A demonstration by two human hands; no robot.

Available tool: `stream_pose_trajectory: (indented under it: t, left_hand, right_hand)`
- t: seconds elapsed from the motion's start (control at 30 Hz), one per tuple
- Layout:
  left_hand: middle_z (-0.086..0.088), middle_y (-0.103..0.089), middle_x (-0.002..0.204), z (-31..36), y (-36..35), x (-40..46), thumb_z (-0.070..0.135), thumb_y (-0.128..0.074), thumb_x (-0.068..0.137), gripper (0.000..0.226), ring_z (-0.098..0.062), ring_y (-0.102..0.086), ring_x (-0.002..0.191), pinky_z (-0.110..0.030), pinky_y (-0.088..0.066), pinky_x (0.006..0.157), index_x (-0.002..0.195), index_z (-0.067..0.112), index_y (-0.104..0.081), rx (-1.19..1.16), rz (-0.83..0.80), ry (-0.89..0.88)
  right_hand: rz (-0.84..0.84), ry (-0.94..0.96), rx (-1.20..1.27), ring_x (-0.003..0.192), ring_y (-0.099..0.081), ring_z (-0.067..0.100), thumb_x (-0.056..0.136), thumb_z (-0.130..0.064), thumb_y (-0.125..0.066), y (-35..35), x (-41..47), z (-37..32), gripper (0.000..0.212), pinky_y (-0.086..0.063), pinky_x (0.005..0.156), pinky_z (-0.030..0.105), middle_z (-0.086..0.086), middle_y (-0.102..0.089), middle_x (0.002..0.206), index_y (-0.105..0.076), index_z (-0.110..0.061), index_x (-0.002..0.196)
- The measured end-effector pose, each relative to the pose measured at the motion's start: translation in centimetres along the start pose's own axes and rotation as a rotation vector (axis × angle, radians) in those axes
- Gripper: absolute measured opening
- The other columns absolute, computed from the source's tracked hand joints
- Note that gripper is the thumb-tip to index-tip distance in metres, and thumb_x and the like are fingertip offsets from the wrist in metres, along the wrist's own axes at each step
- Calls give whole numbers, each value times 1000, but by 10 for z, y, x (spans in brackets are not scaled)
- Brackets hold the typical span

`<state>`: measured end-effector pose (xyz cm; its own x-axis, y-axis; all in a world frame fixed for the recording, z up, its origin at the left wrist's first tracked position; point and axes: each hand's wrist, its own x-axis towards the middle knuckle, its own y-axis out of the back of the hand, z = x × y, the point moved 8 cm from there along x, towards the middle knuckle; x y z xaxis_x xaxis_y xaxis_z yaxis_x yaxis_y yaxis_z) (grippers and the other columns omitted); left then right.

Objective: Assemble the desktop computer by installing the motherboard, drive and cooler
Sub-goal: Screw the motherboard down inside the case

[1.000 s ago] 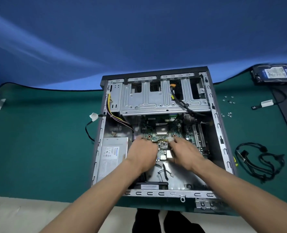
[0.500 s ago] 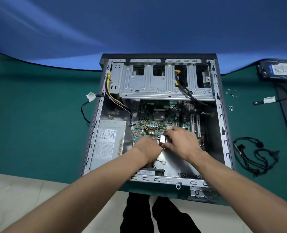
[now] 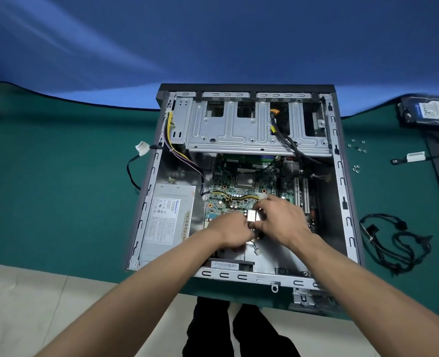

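left hand (image 3: 232, 231) and right hand (image 3: 281, 219), fingers curled, grip the motherboard (image 3: 241, 194) near its rear port block inside the case (image 3: 342, 176). advise seating ports squarely before screwing; hard drive (image 3: 430, 112) waits on bench (image 3: 59, 176).

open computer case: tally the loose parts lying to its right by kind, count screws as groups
blue-labelled black hard drive: 1
black cable with white tag: 1
tangled black cable bundle: 1
groups of small silver screws: 2
total: 5
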<state>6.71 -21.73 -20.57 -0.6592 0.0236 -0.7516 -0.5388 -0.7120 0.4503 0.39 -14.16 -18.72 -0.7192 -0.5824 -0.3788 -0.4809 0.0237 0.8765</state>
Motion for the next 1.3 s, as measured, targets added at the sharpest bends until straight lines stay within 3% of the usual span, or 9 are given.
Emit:
stream_pose_trajectory:
  t: [0.13, 0.27, 0.4, 0.47, 0.57, 0.77, 0.93, 1.13, 1.3]
  left_hand:
    - [-3, -59, 44, 3, -2, 0, -2, -49, 77, 23, -15, -53, 40, -13, -37, 37, 56, 8, -51, -443, -49, 22]
    - [-12, -55, 55, -4, 15, -3, 3, -53, 75, 13, -21, -52, 40, -20, -38, 43, 63, 8, -52, -531, 158, 53]
    - [-11, -48, 58, -16, 35, -6, 4, -55, 78, 21, -21, -48, 46, -33, -41, 56, 62, 13, -45, -591, 406, 98]
    - [-11, -46, 66, -16, 35, -5, 3, -56, 78, 24, -22, -49, 59, -39, -47, 61, 62, 15, -41, -554, 416, 101]
    - [-5, -48, 71, -16, 35, -3, 7, -57, 80, 20, -20, -50, 67, -41, -51, 76, 72, 17, -42, -395, 442, 108]
    - [-1, -63, 97, -7, 31, -1, 13, -59, 85, 16, -16, -53, 78, -26, -37, 60, 98, 22, -58, -44, 400, 42]
    - [-3, -61, 107, -4, 37, 0, 14, -61, 83, 19, -18, -51, 87, -27, -39, 76, 101, 22, -63, 130, 440, 5]
    - [4, -40, 101, 23, 26, 12, 24, -60, 77, 29, -15, -32, 106, -34, -30, 92, 106, 27, -62, 164, 294, -244]
    - [-5, -40, 124, 23, 57, 10, 24, -58, 78, 38, -21, -31, 117, -33, -29, 99, 115, 15, -54, 327, 661, -177]
  right_hand:
    - [-37, -7, 34, 110, -56, 20, 82, -38, -66, -1, 2, 3, 39, -43, 79, 29, -5, -56, 122, -61, -31, 120]
    - [-69, 5, 18, 101, -58, 19, 85, -43, -65, 3, -1, 1, 35, -44, 80, 30, -5, -58, 112, -63, -31, 117]
    - [-153, -2, 12, 74, -58, 10, 86, -33, -66, 1, -8, 2, 10, -36, 58, 17, -12, -49, 83, -66, -25, 93]
    - [-213, -11, 28, 63, -53, 2, 87, -25, -65, -7, -15, 2, 9, -31, 48, 11, -16, -51, 83, -69, -20, 93]
    - [-257, -5, 83, 70, -56, 5, 86, -20, -66, -14, -23, 1, 17, -38, 57, 11, -9, -61, 93, -70, -19, 102]
    - [-377, -11, 202, 84, -53, 9, 83, -18, -70, -28, -30, -4, 28, -45, 78, 18, -4, -64, 104, -65, -21, 110]
    - [-260, -184, 281, 71, -57, 11, 82, -27, -64, -16, -19, 14, 7, -39, 60, 23, -4, -64, 81, -59, -24, 79]
    - [-25, -449, 96, 90, -60, 30, 94, -32, -52, 8, -11, 45, 26, -36, 67, 29, 10, -67, 103, -58, -8, 101]
    - [-44, -453, -19, 80, -58, 26, 94, -16, -54, 4, -6, 46, 11, -37, 64, 26, 8, -68, 99, -62, -9, 93]
